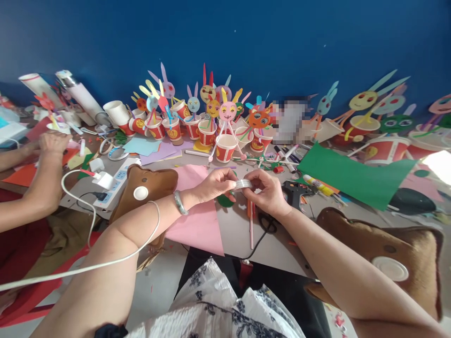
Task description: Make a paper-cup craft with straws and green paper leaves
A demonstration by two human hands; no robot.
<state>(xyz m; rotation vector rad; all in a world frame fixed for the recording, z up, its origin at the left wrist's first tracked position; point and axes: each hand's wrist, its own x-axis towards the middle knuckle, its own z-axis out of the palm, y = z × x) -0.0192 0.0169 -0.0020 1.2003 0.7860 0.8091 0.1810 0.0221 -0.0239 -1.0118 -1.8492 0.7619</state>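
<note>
Both hands meet over the table in front of me. Between them is a small roll of clear tape (243, 184). My left hand (215, 185) pinches its left side with thumb and fingers, and a bangle sits on that wrist. My right hand (269, 192) grips the roll's right side with bent fingers. Below them are a green paper circle (225, 201) and thin paper strips (251, 225). Pink paper (197, 227) lies beneath my left wrist. Just beyond the hands stands a red and white paper cup (226, 150) with a pink rabbit face on it.
Several paper-cup figures line the blue wall. A black glue gun (296, 193) and green paper (355, 171) lie right. Brown plush cushions (158, 180) flank my arms. A white cable crosses my left arm near a power strip (118, 180). Another person's hands (52, 143) work at far left.
</note>
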